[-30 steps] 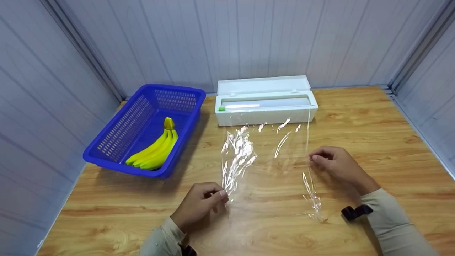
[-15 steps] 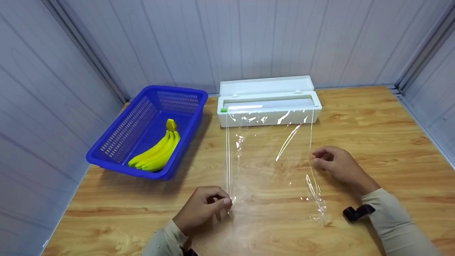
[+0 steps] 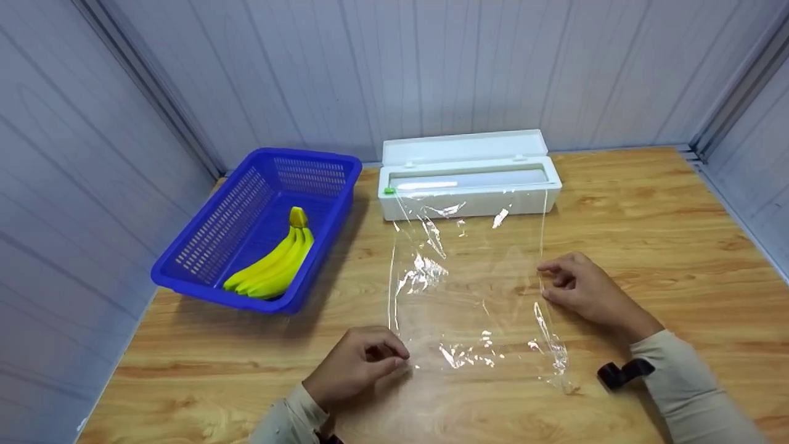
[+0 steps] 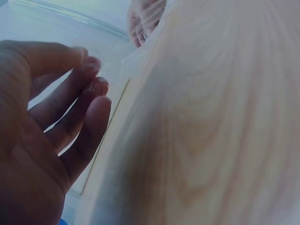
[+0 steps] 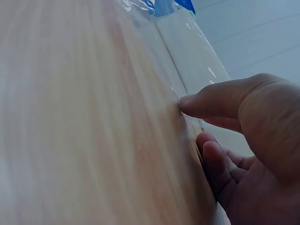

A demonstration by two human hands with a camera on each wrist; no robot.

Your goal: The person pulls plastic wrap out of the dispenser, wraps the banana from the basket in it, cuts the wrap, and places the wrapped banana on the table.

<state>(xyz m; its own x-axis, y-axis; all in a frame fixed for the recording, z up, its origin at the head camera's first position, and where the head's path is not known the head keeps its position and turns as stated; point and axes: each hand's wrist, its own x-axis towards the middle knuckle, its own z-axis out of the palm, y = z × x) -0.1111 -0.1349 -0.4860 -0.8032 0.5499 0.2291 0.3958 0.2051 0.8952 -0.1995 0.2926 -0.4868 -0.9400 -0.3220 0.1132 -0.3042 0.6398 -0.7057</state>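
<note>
Wooden tabletop beneath, right fingers stand apart at clear film; left fingers nearly meet, grip unclear.

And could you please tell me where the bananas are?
In the head view, the bananas lie inside the blue basket on the left, beside the white box.

The head view's bottom edge crops the left sleeve at seven o'clock, the right sleeve at four — whether the left hand pinches the film is unclear.

Gap between basket and film
</note>
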